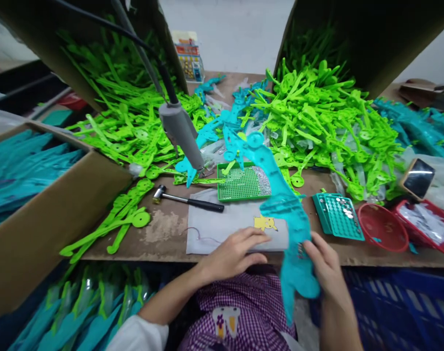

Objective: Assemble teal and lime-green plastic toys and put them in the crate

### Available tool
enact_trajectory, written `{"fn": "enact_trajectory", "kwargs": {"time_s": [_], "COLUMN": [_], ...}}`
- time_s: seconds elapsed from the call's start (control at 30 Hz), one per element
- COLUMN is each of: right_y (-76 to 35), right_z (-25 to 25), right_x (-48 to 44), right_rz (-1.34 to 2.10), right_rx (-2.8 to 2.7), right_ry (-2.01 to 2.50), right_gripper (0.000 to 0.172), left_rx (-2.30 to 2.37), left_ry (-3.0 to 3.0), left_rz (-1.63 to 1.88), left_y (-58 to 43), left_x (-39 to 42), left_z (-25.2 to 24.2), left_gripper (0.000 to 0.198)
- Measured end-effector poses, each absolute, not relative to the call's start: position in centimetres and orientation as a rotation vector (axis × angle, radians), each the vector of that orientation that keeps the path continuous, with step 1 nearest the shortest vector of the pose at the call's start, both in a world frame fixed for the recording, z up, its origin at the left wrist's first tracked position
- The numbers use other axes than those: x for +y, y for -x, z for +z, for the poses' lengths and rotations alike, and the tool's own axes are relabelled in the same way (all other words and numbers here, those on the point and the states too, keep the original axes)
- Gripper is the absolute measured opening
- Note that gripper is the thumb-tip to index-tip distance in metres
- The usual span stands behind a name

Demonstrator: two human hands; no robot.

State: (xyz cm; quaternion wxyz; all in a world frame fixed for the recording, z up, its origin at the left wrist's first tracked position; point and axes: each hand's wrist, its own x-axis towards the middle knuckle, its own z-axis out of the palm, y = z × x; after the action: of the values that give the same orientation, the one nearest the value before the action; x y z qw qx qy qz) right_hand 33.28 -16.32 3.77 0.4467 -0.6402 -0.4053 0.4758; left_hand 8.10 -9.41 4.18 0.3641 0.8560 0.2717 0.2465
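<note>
My right hand (324, 258) is closed on the lower part of a long teal plastic piece (280, 190), which slants up and left over the table. My left hand (240, 251) rests over the grey cloth (207, 231), fingers apart and holding nothing, just left of the teal piece. Beyond the cloth lies a green perforated tray (236, 185) with small shiny bits at its right end, partly hidden by the teal piece. A hammer (189, 200) with a black handle lies across the cloth's upper left edge. A grey electric screwdriver (181, 134) hangs above the tray's left side.
Heaps of lime-green parts (310, 112) spill from two boxes at the back. At right are a teal tray (339, 214), a red bowl (383, 226) and a red basket (427, 224). A cardboard box (42, 204) of teal pieces stands left; a blue crate (401, 302) sits lower right.
</note>
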Motion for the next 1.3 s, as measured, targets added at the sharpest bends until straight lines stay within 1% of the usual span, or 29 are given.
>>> {"fn": "enact_trajectory", "kwargs": {"time_s": [0.1, 0.17, 0.27, 0.37, 0.47, 0.5, 0.53, 0.6, 0.63, 0.7, 0.77, 0.83, 0.9, 0.97, 1.03, 1.07, 1.13, 1.23, 1.3], "right_y": [-37.9, -39.8, -39.7, -38.1, -37.4, -37.5, -37.8, -38.3, -38.4, -38.3, -37.5, -36.4, -35.6, -35.1, -35.2, -35.4, -36.0, -37.6, -38.9], "right_z": [3.4, 3.0, 2.5, 2.0, 1.6, 1.5, 1.5, 1.6, 1.9, 2.8, 4.1, 5.4, 6.5, 7.0, 7.0, 6.8, 6.2, 5.1, 4.4], "right_x": [-21.4, -23.3, -23.4, -21.7, -20.3, -19.9, -19.6, -18.6, -18.0, -16.4, -14.6, -13.1, -12.1, -11.7, -11.7, -11.7, -12.0, -12.7, -13.5], "right_rz": [1.110, 1.190, 1.412, 1.607, 1.746, 1.757, 1.768, 1.784, 1.787, 1.803, 1.845, 1.920, 1.883, 1.706, 1.559, 1.566, 1.736, 2.068, 2.200], "right_rx": [-0.545, -0.466, -0.668, -0.897, -0.944, -0.940, -0.943, -0.996, -1.050, -1.218, -1.445, -1.669, -1.864, -2.034, -2.137, -2.152, -2.099, -1.870, -1.712], "right_ry": [1.747, 1.802, 1.785, 1.691, 1.631, 1.641, 1.658, 1.697, 1.709, 1.686, 1.591, 1.440, 1.302, 1.229, 1.187, 1.166, 1.123, 1.128, 1.155], "right_gripper": [0.044, 0.045, 0.040, 0.035, 0.043, 0.046, 0.049, 0.050, 0.049, 0.048, 0.045, 0.043, 0.043, 0.044, 0.049, 0.052, 0.060, 0.076, 0.087], "left_rx": [0.942, 1.105, 1.289, 1.431, 1.484, 1.489, 1.476, 1.350, 1.240, 1.007, 0.898, 0.880, 0.893, 0.930, 0.989, 1.014, 1.028, 0.993, 0.992], "left_ry": [-2.499, -2.623, -2.655, -2.586, -2.381, -2.248, -2.069, -1.621, -1.387, -1.044, -0.902, -0.893, -0.922, -0.935, -0.926, -0.913, -0.876, -0.827, -0.813], "left_rz": [0.691, 0.635, 0.470, 0.364, 0.439, 0.529, 0.631, 0.755, 0.731, 0.538, 0.342, 0.262, 0.297, 0.373, 0.429, 0.446, 0.462, 0.479, 0.512], "left_y": [-4.3, -1.5, 1.2, 1.7, 1.3, 1.2, 1.4, 2.1, 2.7, 4.3, 6.1, 8.0, 9.8, 11.3, 12.4, 12.7, 13.1, 13.1, 12.9], "left_x": [-8.1, -5.8, -2.1, -0.2, -0.6, -1.1, -1.7, -3.3, -4.2, -6.0, -7.7, -9.1, -10.2, -11.1, -11.8, -12.1, -12.4, -12.6, -12.6], "left_z": [1.7, 0.0, -1.5, -1.5, -0.9, -0.7, -0.3, 0.6, 1.1, 2.1, 2.8, 3.3, 3.6, 3.7, 3.7, 3.5, 2.9, 1.5, 0.8], "left_gripper": [0.029, 0.028, 0.026, 0.026, 0.026, 0.029, 0.036, 0.057, 0.068, 0.081, 0.083, 0.082, 0.080, 0.074, 0.069, 0.067, 0.066, 0.066, 0.061]}}
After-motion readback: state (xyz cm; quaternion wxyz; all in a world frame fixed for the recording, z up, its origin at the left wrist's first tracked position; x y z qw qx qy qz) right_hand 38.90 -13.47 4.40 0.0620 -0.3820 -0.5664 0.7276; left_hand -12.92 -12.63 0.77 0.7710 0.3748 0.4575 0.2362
